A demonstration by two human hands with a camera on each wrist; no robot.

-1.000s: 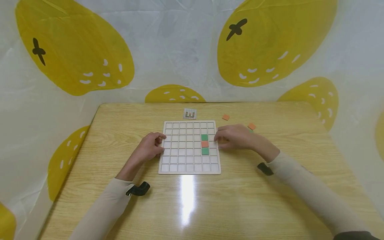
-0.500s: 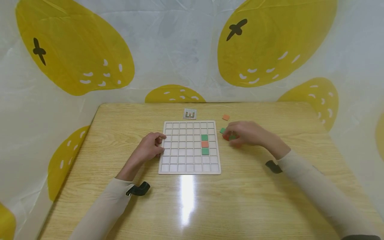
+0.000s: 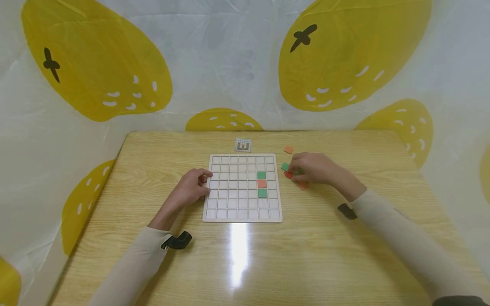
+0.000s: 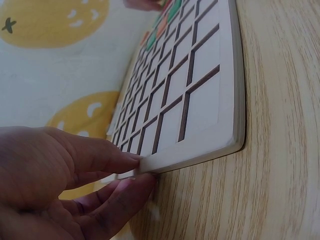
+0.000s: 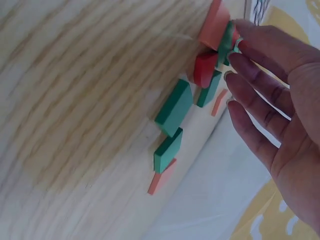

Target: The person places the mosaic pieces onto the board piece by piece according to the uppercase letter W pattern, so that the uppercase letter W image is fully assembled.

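My left hand holds the left edge of a pale square grid board. In the left wrist view, its fingertips sit right at the board's frame. Two green tiles, one of them this green tile, lie in the grid with an orange tile between them. To the right of the board my right hand reaches over loose tiles, its fingers spread in the right wrist view. A red tile and a green tile lie near its fingertips; other tiles are partly hidden by the hand.
A small card printed with a grid pattern lies behind the board. Another orange tile rests apart, farther back. The wooden table ends at a cloth backdrop with yellow fruit shapes.
My right hand has moved from the board's right edge rightward to the loose tiles, and its fingers have come over them. The left hand has stayed at the board's edge.
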